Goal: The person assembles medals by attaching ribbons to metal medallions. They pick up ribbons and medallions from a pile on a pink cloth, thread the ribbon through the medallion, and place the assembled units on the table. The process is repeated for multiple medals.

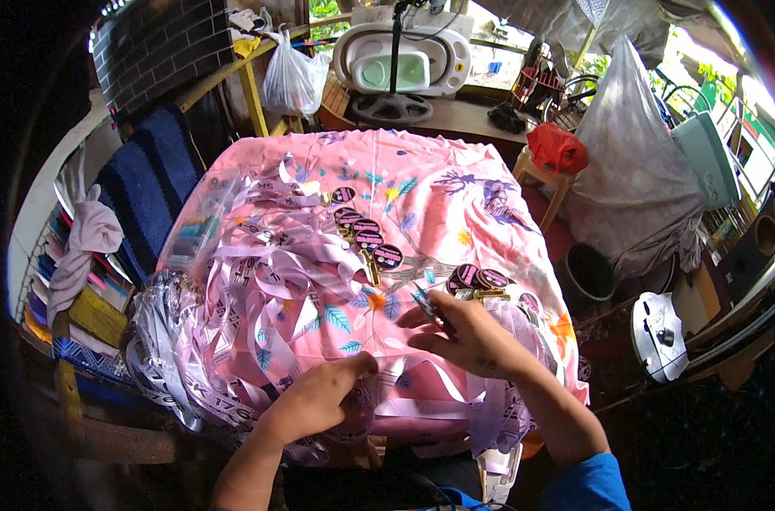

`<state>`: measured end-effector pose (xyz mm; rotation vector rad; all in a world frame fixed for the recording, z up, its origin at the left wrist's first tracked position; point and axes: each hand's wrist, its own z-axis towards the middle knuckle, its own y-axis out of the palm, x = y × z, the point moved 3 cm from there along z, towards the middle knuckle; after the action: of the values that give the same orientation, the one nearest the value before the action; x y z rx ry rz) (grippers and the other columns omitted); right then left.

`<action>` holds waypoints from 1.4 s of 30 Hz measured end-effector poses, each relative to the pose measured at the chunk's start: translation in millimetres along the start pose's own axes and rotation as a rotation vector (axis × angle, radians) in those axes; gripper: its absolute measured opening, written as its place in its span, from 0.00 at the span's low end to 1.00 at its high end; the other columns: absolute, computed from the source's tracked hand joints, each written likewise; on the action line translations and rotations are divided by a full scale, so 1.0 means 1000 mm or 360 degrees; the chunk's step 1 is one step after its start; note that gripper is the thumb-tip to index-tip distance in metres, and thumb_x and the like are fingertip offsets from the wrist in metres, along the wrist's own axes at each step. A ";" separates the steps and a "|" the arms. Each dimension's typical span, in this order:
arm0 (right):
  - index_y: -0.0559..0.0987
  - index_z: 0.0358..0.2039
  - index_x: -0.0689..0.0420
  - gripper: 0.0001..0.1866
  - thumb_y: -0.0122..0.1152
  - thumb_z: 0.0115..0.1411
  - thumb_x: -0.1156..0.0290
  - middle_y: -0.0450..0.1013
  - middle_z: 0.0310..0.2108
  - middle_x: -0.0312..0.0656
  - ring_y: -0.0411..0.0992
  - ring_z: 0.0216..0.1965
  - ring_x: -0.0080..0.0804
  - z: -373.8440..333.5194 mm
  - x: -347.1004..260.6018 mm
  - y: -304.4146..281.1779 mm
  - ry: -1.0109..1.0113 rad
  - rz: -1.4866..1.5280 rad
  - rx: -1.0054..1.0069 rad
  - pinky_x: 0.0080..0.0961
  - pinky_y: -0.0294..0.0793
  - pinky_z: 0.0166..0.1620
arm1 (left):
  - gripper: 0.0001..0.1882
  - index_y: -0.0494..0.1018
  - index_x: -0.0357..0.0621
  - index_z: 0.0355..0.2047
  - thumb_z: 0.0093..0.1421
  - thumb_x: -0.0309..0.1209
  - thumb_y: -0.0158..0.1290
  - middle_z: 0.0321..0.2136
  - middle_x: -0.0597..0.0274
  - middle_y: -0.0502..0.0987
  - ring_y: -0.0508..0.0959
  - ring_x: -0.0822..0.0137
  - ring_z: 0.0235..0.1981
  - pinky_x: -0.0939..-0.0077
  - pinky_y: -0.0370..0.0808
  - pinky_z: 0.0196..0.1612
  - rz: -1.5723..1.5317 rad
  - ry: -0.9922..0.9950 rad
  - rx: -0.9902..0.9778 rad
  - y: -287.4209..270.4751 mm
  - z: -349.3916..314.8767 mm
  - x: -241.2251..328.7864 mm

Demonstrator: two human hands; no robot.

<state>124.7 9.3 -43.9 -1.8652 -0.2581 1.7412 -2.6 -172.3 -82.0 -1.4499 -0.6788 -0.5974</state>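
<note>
My left hand (315,399) is at the near edge of the cloth-covered table, fingers curled in and pressed on a lilac lanyard ribbon (421,409). Across from it, my right hand (474,337) is closed around small snips (428,305), whose tip points up and left; their handles are mostly hidden by the fingers. Beside the right hand lie round black-and-pink badges (466,277) with gold clips (491,295) and gathered lilac ribbons. More finished-looking lanyards spread over the left half, their badges (368,232) lined up near the middle.
A pink flowered cloth (464,192) covers the table. Silvery-lilac ribbons (179,358) hang over its left edge, near a clear plastic bag (196,226). A blue striped chair back (153,187) stands left. Right are a stool with a red bag (557,146) and a dark bucket (589,271).
</note>
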 end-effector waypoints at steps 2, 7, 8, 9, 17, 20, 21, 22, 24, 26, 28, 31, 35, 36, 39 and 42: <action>0.72 0.41 0.63 0.14 0.61 0.63 0.67 0.77 0.38 0.44 0.73 0.38 0.25 0.005 0.011 0.016 -0.0131 0.0486 0.0137 0.24 0.72 0.43 | 0.22 0.68 0.45 0.48 0.50 0.22 0.54 0.28 0.57 0.75 0.79 0.53 0.34 0.66 0.74 0.37 0.0407 0.0249 0.0156 -0.009 0.004 0.023; 0.65 0.41 0.58 0.21 0.64 0.60 0.58 0.71 0.49 0.41 0.68 0.51 0.23 -0.029 -0.003 0.009 0.0063 0.1509 -0.0307 0.22 0.68 0.53 | 0.12 0.72 0.52 0.36 0.52 0.35 0.59 0.32 0.64 0.78 0.79 0.69 0.37 0.69 0.73 0.38 0.1141 0.1162 0.0476 -0.042 0.014 0.115; 0.65 0.48 0.58 0.29 0.69 0.55 0.57 0.69 0.49 0.36 0.67 0.50 0.21 -0.041 -0.002 0.008 -0.0043 0.1658 -0.0320 0.22 0.67 0.53 | 0.08 0.71 0.55 0.32 0.52 0.34 0.59 0.31 0.68 0.77 0.78 0.71 0.37 0.70 0.73 0.38 0.1256 0.1360 0.0689 -0.041 0.017 0.128; 0.64 0.54 0.58 0.38 0.75 0.50 0.55 0.67 0.49 0.32 0.66 0.49 0.19 -0.048 -0.009 0.009 -0.0148 0.1812 -0.0361 0.21 0.67 0.52 | 0.08 0.71 0.56 0.31 0.50 0.30 0.58 0.31 0.68 0.77 0.78 0.69 0.36 0.70 0.73 0.38 0.1241 0.1478 0.0776 -0.043 0.019 0.139; 0.61 0.41 0.61 0.32 0.74 0.41 0.74 0.76 0.31 0.55 0.77 0.40 0.53 -0.177 -0.044 -0.004 -0.0386 0.2342 0.0063 0.50 0.67 0.54 | 0.12 0.69 0.45 0.27 0.42 0.19 0.57 0.32 0.61 0.76 0.76 0.58 0.34 0.66 0.74 0.36 0.0438 0.1962 0.1276 -0.054 0.113 0.148; 0.62 0.25 0.58 0.22 0.70 0.40 0.82 0.74 0.23 0.52 0.77 0.32 0.48 -0.238 -0.039 -0.003 0.0048 0.2077 0.0573 0.42 0.69 0.46 | 0.12 0.67 0.42 0.29 0.47 0.14 0.54 0.32 0.57 0.75 0.77 0.56 0.35 0.65 0.74 0.41 0.0252 0.1634 0.1097 -0.022 0.172 0.111; 0.61 0.23 0.57 0.22 0.70 0.40 0.82 0.72 0.21 0.48 0.76 0.29 0.42 -0.257 -0.035 0.001 0.0233 0.1960 0.0720 0.35 0.69 0.42 | 0.13 0.66 0.42 0.29 0.46 0.13 0.54 0.32 0.57 0.75 0.77 0.56 0.35 0.65 0.74 0.40 0.0221 0.1534 0.0967 -0.008 0.180 0.095; 0.63 0.22 0.57 0.18 0.68 0.44 0.80 0.73 0.23 0.47 0.76 0.29 0.39 -0.272 -0.023 0.003 0.0339 0.1821 0.0757 0.33 0.71 0.40 | 0.14 0.65 0.42 0.29 0.45 0.12 0.54 0.32 0.57 0.75 0.77 0.56 0.34 0.66 0.74 0.40 0.0194 0.1457 0.0846 0.008 0.188 0.082; 0.66 0.22 0.57 0.14 0.65 0.53 0.78 0.75 0.26 0.47 0.76 0.30 0.33 -0.297 0.028 0.012 0.0621 0.1454 0.0825 0.30 0.74 0.38 | 0.16 0.62 0.41 0.27 0.42 0.10 0.53 0.32 0.56 0.74 0.76 0.55 0.37 0.65 0.73 0.40 0.0153 0.1340 0.0605 0.040 0.200 0.060; 0.67 0.22 0.55 0.14 0.63 0.60 0.73 0.76 0.28 0.44 0.75 0.29 0.26 -0.325 0.114 0.038 0.1014 0.1492 0.1214 0.26 0.75 0.36 | 0.16 0.63 0.40 0.28 0.41 0.10 0.52 0.32 0.55 0.74 0.76 0.53 0.38 0.64 0.73 0.41 0.0119 0.1236 0.0504 0.063 0.202 0.036; 0.71 0.26 0.57 0.15 0.62 0.62 0.61 0.76 0.25 0.41 0.74 0.27 0.25 -0.333 0.162 0.055 0.1335 0.1454 0.1707 0.27 0.75 0.34 | 0.14 0.67 0.38 0.31 0.43 0.12 0.50 0.33 0.51 0.75 0.76 0.49 0.40 0.61 0.73 0.44 0.0174 0.1206 0.0528 0.073 0.200 0.032; 0.74 0.34 0.60 0.22 0.62 0.60 0.51 0.74 0.25 0.40 0.73 0.24 0.27 -0.429 0.350 0.163 0.2060 -0.0059 0.1066 0.28 0.73 0.26 | 0.14 0.71 0.36 0.35 0.46 0.14 0.47 0.35 0.48 0.76 0.76 0.48 0.42 0.61 0.73 0.48 0.0200 0.1192 0.0509 0.080 0.210 0.038; 0.78 0.33 0.65 0.19 0.65 0.56 0.58 0.75 0.26 0.45 0.74 0.27 0.31 -0.452 0.453 0.263 0.2347 0.0946 0.1649 0.35 0.72 0.28 | 0.15 0.71 0.37 0.35 0.45 0.13 0.49 0.39 0.49 0.75 0.75 0.48 0.45 0.62 0.72 0.50 0.0386 0.1070 0.0245 0.080 0.218 0.039; 0.78 0.31 0.65 0.15 0.64 0.57 0.64 0.74 0.25 0.44 0.73 0.26 0.31 -0.439 0.450 0.270 0.2271 0.0924 0.1898 0.36 0.72 0.27 | 0.17 0.72 0.37 0.36 0.44 0.13 0.50 0.40 0.49 0.74 0.75 0.49 0.46 0.63 0.72 0.51 0.0378 0.1012 0.0175 0.078 0.217 0.035; 0.77 0.32 0.64 0.16 0.63 0.58 0.61 0.73 0.25 0.43 0.71 0.23 0.31 -0.437 0.450 0.282 0.2404 0.1056 0.2269 0.32 0.69 0.24 | 0.20 0.74 0.39 0.41 0.46 0.12 0.50 0.45 0.53 0.74 0.74 0.54 0.51 0.66 0.71 0.54 0.0405 0.0986 0.0253 0.062 0.201 0.035; 0.76 0.33 0.63 0.17 0.63 0.59 0.59 0.72 0.24 0.42 0.70 0.21 0.31 -0.435 0.455 0.280 0.2551 0.1118 0.2581 0.29 0.66 0.21 | 0.19 0.74 0.39 0.40 0.47 0.13 0.50 0.45 0.53 0.74 0.74 0.55 0.51 0.65 0.72 0.54 0.0502 0.0901 0.0368 0.033 0.182 0.030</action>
<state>538.8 -108.8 -582.5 -1.2744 1.8585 -0.1411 31.3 12.0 -82.5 -1.0691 -0.0656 -0.6197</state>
